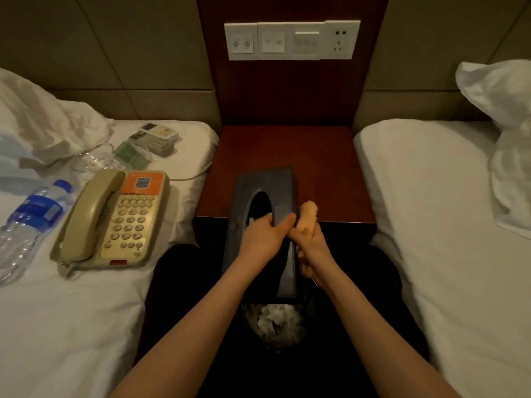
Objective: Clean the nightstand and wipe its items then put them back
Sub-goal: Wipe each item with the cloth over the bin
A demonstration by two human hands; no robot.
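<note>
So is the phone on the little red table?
No, the phone lies on the white bed on the left, next to a water bottle.

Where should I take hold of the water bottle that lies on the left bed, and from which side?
Grip the water bottle round its blue-labelled middle, coming from above: it lies on its side on the left bed, so the round body is exposed on top.

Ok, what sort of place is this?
Probably a hotel twin room: a left bed and right bed in white linen flank one nightstand, a switch-and-socket panel sits above it, and a corded phone lies on the left bed.
</note>
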